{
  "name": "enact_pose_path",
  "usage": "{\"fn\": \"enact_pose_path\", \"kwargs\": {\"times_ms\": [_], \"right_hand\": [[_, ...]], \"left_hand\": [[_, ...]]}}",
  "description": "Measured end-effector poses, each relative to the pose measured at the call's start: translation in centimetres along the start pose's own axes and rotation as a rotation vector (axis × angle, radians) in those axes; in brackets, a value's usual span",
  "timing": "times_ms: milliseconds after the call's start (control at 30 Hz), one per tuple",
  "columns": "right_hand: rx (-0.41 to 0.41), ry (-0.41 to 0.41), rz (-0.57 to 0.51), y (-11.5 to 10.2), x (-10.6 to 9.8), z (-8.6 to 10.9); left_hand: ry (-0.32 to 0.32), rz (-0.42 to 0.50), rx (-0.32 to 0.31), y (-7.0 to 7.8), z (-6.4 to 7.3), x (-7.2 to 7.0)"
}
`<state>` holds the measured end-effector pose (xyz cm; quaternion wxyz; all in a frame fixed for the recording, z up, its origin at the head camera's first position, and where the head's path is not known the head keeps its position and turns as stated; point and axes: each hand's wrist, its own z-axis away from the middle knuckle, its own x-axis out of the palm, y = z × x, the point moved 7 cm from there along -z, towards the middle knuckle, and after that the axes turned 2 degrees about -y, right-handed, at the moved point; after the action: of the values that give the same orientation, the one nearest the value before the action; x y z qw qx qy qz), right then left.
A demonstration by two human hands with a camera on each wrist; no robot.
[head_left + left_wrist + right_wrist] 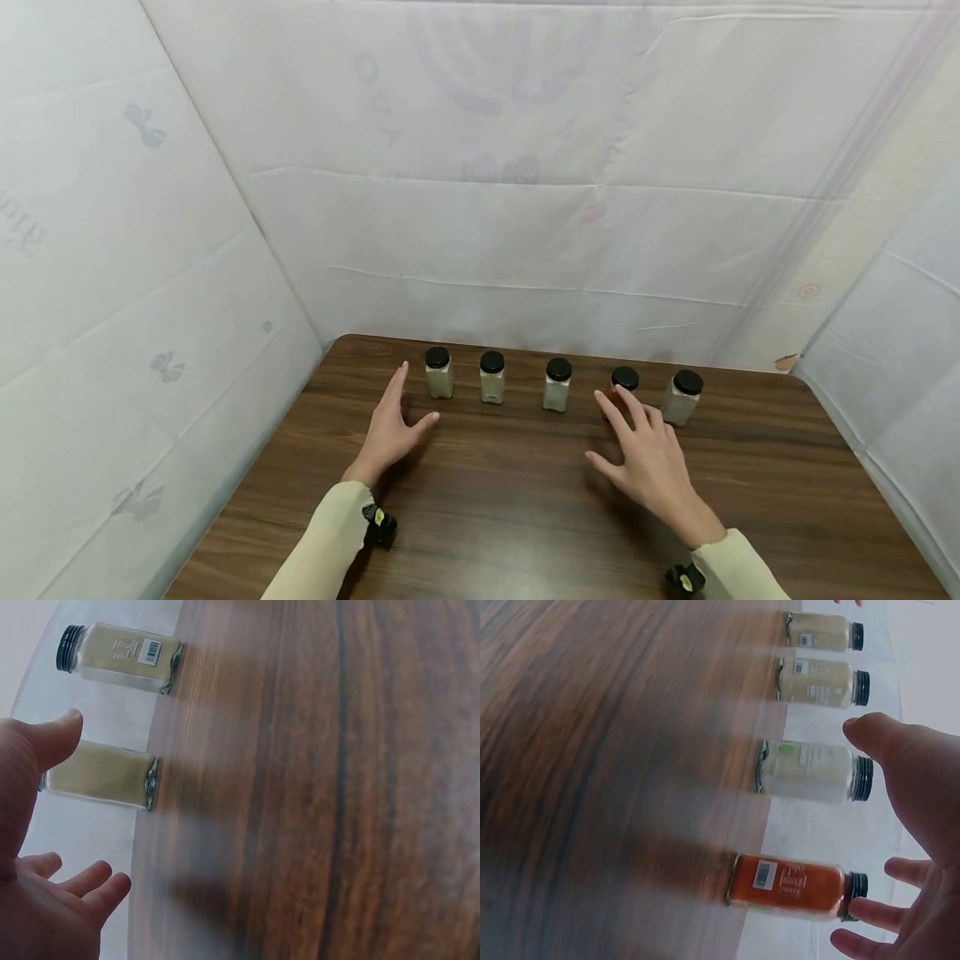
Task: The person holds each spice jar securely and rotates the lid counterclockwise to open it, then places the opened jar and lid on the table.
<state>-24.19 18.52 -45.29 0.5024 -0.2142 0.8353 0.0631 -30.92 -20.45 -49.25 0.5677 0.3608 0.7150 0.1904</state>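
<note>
While the left hand point(392, 435) hangs spread and empty just beside the leftmost black-lidded, clear-glass jar of pale powder point(440, 383), the right hand point(651, 460), fingers apart and grasping nothing, hovers by the fourth, a black-lidded clear jar of red-orange powder point(789, 885); whether a fingertip touches it, I cannot tell. Two pale-filled jars point(557, 392) stand between them, another pale-filled jar point(679, 405) at the right end, all along the brown wood-grain worktop's point(487, 508) far side.

Four pale jars point(556, 393), one orange-red jar point(799, 886): black-lidded, upright, in row.
</note>
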Motion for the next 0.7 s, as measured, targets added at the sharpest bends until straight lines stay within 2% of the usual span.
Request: {"fn": "enact_pose_path", "kwargs": {"times_ms": [167,400,700], "right_hand": [[-0.009,-0.01,-0.015,-0.6,0.4,-0.6],[-0.013,-0.033,-0.036,-1.8,1.1,-1.8],[-0.046,-0.049,-0.072,-3.8,2.3,-3.3]], "left_hand": [[0.019,-0.008,0.004,-0.1,-0.2,-0.1],[0.016,0.025,-0.048,-0.7,-0.7,0.2],[0.01,0.033,-0.072,-1.0,-1.4,0.8]]}}
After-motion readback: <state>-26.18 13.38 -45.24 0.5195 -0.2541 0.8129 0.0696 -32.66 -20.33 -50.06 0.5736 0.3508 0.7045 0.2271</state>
